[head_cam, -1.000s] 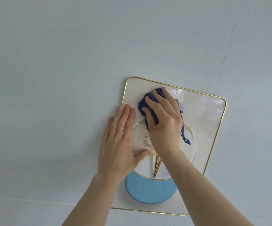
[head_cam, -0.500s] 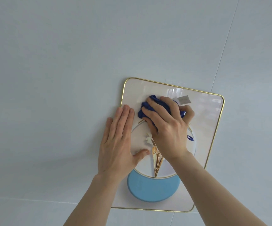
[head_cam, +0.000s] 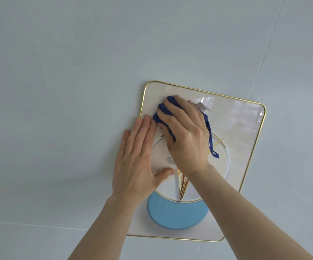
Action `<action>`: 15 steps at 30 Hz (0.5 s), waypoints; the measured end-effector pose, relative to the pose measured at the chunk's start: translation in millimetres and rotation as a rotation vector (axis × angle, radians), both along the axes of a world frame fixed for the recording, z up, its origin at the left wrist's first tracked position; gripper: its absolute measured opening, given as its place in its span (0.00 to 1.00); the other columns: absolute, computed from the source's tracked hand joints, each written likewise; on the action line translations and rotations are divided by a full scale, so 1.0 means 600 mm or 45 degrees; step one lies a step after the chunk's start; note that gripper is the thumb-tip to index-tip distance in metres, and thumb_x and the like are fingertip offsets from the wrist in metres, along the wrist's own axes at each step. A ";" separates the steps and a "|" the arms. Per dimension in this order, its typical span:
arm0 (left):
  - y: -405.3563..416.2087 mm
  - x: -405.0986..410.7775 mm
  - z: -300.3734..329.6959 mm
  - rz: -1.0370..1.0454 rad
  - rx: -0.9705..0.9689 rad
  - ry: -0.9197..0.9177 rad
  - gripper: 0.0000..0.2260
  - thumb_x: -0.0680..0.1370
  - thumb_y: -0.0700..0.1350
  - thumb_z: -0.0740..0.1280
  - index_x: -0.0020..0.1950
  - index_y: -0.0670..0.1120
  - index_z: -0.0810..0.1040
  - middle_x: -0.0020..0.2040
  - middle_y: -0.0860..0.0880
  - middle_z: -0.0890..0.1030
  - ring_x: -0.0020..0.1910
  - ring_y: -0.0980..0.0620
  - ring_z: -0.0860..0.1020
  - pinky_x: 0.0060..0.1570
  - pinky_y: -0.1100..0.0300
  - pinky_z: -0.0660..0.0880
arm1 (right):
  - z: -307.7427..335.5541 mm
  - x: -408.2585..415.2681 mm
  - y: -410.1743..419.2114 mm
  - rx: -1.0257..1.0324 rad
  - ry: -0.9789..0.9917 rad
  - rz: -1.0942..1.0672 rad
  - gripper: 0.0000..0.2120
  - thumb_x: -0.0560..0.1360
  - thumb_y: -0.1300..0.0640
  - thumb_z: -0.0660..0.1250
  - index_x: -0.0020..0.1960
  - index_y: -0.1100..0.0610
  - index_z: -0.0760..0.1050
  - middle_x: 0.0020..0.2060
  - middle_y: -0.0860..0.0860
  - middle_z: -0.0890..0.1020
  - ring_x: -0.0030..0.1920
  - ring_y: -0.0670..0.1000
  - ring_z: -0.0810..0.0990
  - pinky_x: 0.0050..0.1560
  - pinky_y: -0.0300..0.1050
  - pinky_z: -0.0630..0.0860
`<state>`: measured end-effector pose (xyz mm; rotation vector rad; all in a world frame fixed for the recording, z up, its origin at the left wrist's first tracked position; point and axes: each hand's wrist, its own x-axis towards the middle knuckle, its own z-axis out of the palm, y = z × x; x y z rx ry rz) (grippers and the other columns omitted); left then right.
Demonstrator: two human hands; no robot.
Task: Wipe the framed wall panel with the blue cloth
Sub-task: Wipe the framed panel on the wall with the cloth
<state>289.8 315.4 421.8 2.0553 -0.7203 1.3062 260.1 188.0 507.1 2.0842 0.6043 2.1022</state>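
Note:
The framed wall panel (head_cam: 242, 132) hangs on a pale wall, white with a thin gold rim, a ring motif and a light blue disc at the bottom. My right hand (head_cam: 185, 139) presses the dark blue cloth (head_cam: 163, 111) flat against the panel's upper left area; a strand of cloth dangles to the right of the hand. My left hand (head_cam: 135, 160) lies flat, fingers together, over the panel's left edge, half on the wall, its thumb resting on the ring motif. The cloth touches the left hand's fingertips.
Pale tiled wall (head_cam: 76, 72) surrounds the panel, with thin seams running diagonally at the right and horizontally below. A small grey tab (head_cam: 203, 106) sticks out on the panel just past my right fingers.
My right hand slid the cloth left and slightly up across the upper panel, toward the left hand's fingertips. The left hand stayed put.

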 end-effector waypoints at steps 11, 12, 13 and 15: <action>-0.001 0.002 -0.001 -0.017 -0.014 0.000 0.56 0.68 0.71 0.72 0.84 0.45 0.50 0.86 0.49 0.50 0.85 0.52 0.46 0.83 0.46 0.52 | 0.032 0.006 0.022 -0.002 -0.048 -0.055 0.04 0.80 0.63 0.72 0.52 0.60 0.87 0.55 0.53 0.88 0.66 0.59 0.82 0.61 0.57 0.80; -0.002 0.002 -0.001 -0.021 -0.011 -0.001 0.56 0.69 0.71 0.71 0.84 0.45 0.50 0.86 0.48 0.50 0.85 0.51 0.46 0.83 0.46 0.52 | 0.036 0.006 0.021 -0.036 -0.040 -0.065 0.04 0.81 0.63 0.72 0.52 0.60 0.87 0.55 0.53 0.88 0.66 0.59 0.82 0.61 0.56 0.80; -0.001 0.004 -0.001 -0.023 -0.007 -0.006 0.56 0.69 0.71 0.71 0.85 0.45 0.49 0.86 0.49 0.50 0.85 0.52 0.46 0.83 0.46 0.53 | 0.039 0.005 0.018 -0.066 -0.037 -0.075 0.04 0.81 0.62 0.72 0.53 0.60 0.87 0.55 0.52 0.88 0.66 0.58 0.82 0.62 0.56 0.80; 0.000 0.005 -0.001 -0.022 -0.002 -0.010 0.55 0.69 0.72 0.70 0.85 0.46 0.49 0.86 0.49 0.49 0.85 0.52 0.46 0.83 0.46 0.52 | 0.037 0.002 0.009 -0.080 -0.046 -0.079 0.05 0.81 0.61 0.72 0.53 0.59 0.87 0.55 0.52 0.88 0.65 0.58 0.83 0.61 0.56 0.81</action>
